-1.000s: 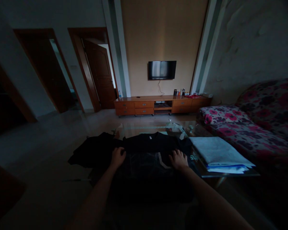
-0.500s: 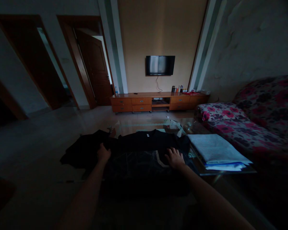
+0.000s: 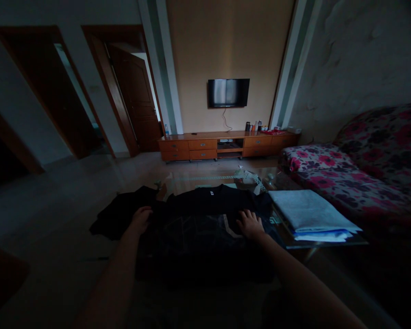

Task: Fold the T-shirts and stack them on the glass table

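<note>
My left hand (image 3: 141, 217) was closed on the left sleeve of the black T-shirt (image 3: 205, 214), and my right hand (image 3: 250, 225) lay open and flat on its right side. The shirt was spread on the glass table (image 3: 284, 180). Just beside it, on the right, lay a stack of folded cloths (image 3: 310, 215). The far wooden cabinet (image 3: 226, 145) had its drawers shut, with small things in its open middle shelf that I could not make out.

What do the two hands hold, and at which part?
Left hand is at the black T-shirt sleeve; its grip cannot be told. Right hand lies flat on it.
</note>
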Motion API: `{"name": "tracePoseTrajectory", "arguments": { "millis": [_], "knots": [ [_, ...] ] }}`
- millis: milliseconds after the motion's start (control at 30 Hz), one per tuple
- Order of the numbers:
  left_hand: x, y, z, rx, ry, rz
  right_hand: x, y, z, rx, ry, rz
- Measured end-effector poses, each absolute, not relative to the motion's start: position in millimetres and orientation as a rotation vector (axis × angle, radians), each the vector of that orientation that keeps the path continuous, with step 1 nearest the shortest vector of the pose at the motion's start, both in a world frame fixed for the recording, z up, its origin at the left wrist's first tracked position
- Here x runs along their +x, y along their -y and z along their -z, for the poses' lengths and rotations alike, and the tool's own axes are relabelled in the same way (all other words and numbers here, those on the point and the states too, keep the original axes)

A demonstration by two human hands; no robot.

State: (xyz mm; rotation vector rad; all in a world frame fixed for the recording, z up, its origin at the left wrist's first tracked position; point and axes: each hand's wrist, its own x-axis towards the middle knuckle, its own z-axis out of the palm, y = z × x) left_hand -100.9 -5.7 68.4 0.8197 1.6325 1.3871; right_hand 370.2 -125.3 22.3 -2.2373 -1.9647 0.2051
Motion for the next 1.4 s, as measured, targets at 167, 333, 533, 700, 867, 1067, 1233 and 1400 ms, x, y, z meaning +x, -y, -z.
{"name": "tracePoseTrajectory", "arguments": {
  "millis": [167,333,533,700,867,1067,1233,1400],
  "knots": [
    [-108,12,-76,1.083,-1.612,-1.126,369,125,-23,-2.229,1.960,-0.192],
    [-109,17,-93,1.537,-2.104,-1.174,368,126,-23,-2.229,1.963,-0.189],
    [-104,21,-98,1.625,-2.150,-1.021,369,125,-21,-2.228,1.968,-0.188],
    [-98,24,-102,1.700,-2.043,-0.970,369,125,-20,-2.239,1.959,-0.199],
    [-67,29,-119,2.128,-1.951,-0.842,367,126,-20,-2.234,1.957,-0.179],
    [9,52,-95,2.530,-1.631,-0.501,366,126,-20,-2.262,1.965,-0.196],
    [50,72,-50,2.556,-1.449,-0.123,366,126,-20,-2.256,1.973,-0.200],
    [60,71,-29,2.469,-1.424,-0.107,366,125,-19,-2.248,1.964,-0.181]
  ]
}}
